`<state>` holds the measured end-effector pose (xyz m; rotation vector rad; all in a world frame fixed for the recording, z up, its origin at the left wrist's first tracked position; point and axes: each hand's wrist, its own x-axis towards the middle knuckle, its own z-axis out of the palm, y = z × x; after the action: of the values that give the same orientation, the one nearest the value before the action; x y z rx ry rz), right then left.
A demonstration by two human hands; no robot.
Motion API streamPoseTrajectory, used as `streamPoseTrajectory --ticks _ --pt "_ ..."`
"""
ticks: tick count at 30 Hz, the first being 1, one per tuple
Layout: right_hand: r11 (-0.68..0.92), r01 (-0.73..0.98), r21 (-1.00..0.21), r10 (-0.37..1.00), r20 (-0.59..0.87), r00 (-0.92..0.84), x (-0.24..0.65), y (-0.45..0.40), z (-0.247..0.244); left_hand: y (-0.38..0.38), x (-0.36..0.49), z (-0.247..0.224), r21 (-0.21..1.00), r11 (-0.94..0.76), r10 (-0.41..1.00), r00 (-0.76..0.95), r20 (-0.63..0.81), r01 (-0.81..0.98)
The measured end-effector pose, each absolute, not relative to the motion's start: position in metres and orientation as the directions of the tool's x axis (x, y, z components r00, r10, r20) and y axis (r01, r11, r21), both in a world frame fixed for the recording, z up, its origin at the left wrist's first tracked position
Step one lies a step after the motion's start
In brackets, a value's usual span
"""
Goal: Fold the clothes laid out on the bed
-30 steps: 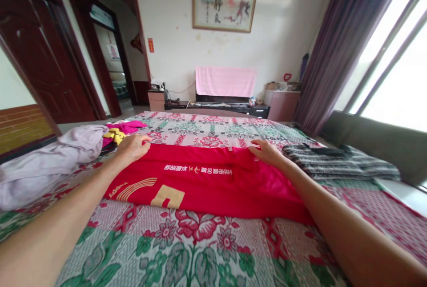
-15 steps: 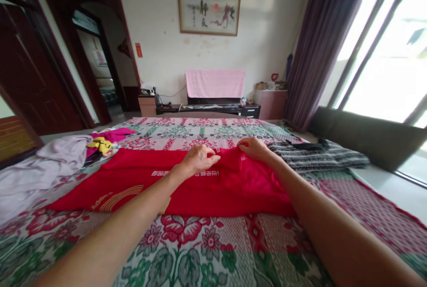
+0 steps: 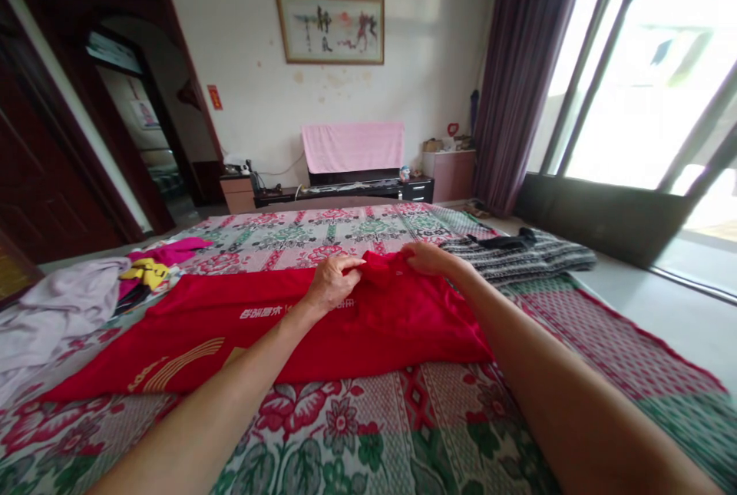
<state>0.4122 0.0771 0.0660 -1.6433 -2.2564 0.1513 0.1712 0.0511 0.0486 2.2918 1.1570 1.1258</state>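
Observation:
A long red garment (image 3: 322,353) lies spread across the flowered bed cover, with white lettering and curved golden stripes on its face. At its far edge, my left hand (image 3: 334,280) is closed in a pinch on the red fabric. My right hand (image 3: 429,259) grips the same edge a little to the right, its fingertips partly hidden by the cloth. Between the two hands the fabric is lifted and bunched into a small peak. To the right of the hands the cloth is wrinkled, while on the left it lies flatter.
A grey garment (image 3: 54,311) lies crumpled at left beside pink and yellow clothing (image 3: 150,268). On the right rests a black-and-white striped garment (image 3: 518,259). The flowered cover (image 3: 339,422) extends beneath everything. Beyond stands a low cabinet with a pink cloth (image 3: 354,148).
The red fabric between my hands has been raised and gathered into a peak. My left hand has closed onto the edge. The view has turned slightly to the right.

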Motion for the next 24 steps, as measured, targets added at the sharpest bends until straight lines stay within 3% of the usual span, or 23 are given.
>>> streamPoseTrajectory --ticks 4,10,14,18,21,24 --pt "0.164 0.947 -0.278 0.975 0.191 -0.113 0.413 0.084 0.064 0.035 0.163 0.044 0.580 -0.681 0.727 0.514 0.456 0.447" --pt "0.087 0.945 -0.315 0.970 0.241 -0.009 0.411 0.083 0.063 0.032 0.163 0.040 0.451 -0.808 0.571 0.692 0.442 0.378" --pt "0.331 0.898 -0.291 0.907 0.360 -0.217 0.405 0.079 0.060 0.036 0.164 0.035 0.351 -0.875 0.469 0.760 0.450 0.332" --pt "0.564 0.796 -0.220 0.804 0.366 -0.469 0.402 0.080 0.053 0.038 0.165 0.029 0.312 -0.886 0.454 0.781 0.429 0.344" --pt "0.569 0.799 -0.192 0.802 0.343 -0.489 0.400 0.079 0.050 0.036 0.166 0.027 0.323 -0.883 0.458 0.771 0.443 0.340" --pt "0.482 0.845 -0.231 0.849 0.360 -0.386 0.400 0.076 0.055 0.034 0.166 0.029 0.372 -0.857 0.504 0.727 0.465 0.356"
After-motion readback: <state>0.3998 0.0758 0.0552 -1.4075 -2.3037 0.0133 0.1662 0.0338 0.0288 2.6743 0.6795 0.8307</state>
